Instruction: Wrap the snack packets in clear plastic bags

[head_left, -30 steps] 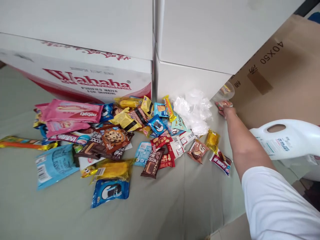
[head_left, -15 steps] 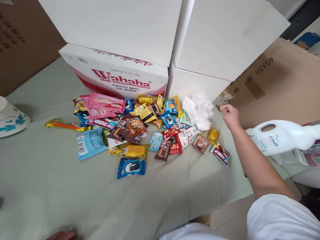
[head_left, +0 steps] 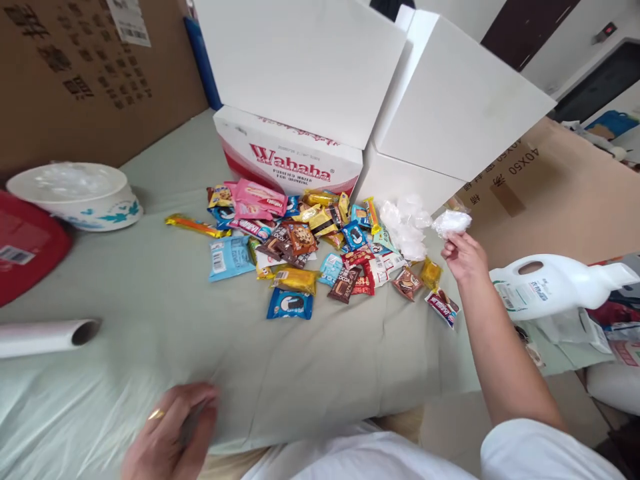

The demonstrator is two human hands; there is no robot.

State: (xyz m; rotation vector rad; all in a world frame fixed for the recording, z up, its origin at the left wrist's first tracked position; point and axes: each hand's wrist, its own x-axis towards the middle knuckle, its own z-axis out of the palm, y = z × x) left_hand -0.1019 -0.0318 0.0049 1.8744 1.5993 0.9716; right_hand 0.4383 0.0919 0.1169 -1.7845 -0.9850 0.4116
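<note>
My right hand [head_left: 465, 256] is raised at the right end of a heap of wrapped snacks [head_left: 310, 243] and pinches a crumpled clear plastic bag [head_left: 451, 222] between its fingertips. More crumpled clear plastic [head_left: 406, 225] lies on the cloth just left of it. My left hand [head_left: 167, 433] rests low on the pale green cloth [head_left: 150, 313] at the near edge, blurred, a ring on one finger, fingers curled; whether it holds anything I cannot tell.
Two white cartons, one printed Wahaha [head_left: 293, 163], stand behind the snacks. A white bowl [head_left: 75, 193] and a red lid [head_left: 25, 243] sit far left, a white roll [head_left: 45, 335] in front of them. A white jug [head_left: 550, 283] lies to the right, brown cardboard [head_left: 550, 193] behind it.
My right hand came back from the gap beside the carton and lifted, now pinching a crumpled plastic bag. The view pulled back and left, and my left hand came into sight.
</note>
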